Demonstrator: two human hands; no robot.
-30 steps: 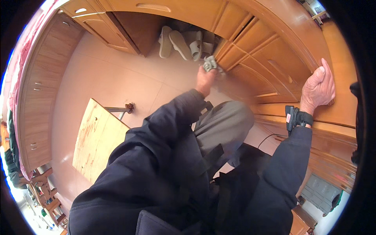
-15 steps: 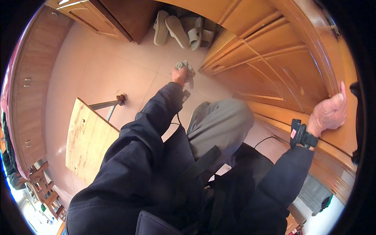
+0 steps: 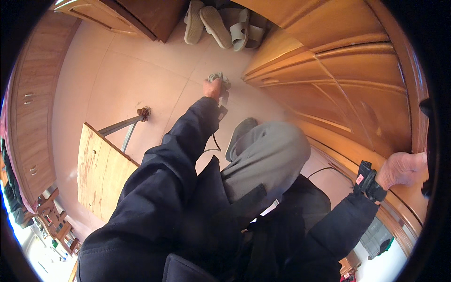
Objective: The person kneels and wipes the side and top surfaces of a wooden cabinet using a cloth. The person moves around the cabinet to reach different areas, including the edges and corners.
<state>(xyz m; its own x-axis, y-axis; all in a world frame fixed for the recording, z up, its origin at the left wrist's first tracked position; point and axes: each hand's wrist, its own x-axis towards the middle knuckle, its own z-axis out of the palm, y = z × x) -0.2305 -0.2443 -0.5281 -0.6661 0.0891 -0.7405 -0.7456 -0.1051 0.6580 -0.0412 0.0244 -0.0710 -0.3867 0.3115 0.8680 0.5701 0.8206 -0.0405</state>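
Left hand [image 3: 213, 89] grips grey-green cloth [image 3: 219, 76] at 12 o'clock. Right hand [image 3: 405, 169] sits well apart at the cabinet door [image 3: 338, 94] edge, 3 o'clock, grip unclear; wrist device [image 3: 365, 182] label [image 3: 360, 178] illegible. Floor [image 3: 141, 70] extends toward 10 o'clock.

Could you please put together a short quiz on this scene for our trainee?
1. What does the left hand hold?
2. True or false: the slippers lie apart from the pale wooden board.
3. Which is nearest to the right hand?
A. The slippers
B. The pale wooden board
C. The brown wooden cabinet

Key:
1. A crumpled greyish cloth.
2. True.
3. C.
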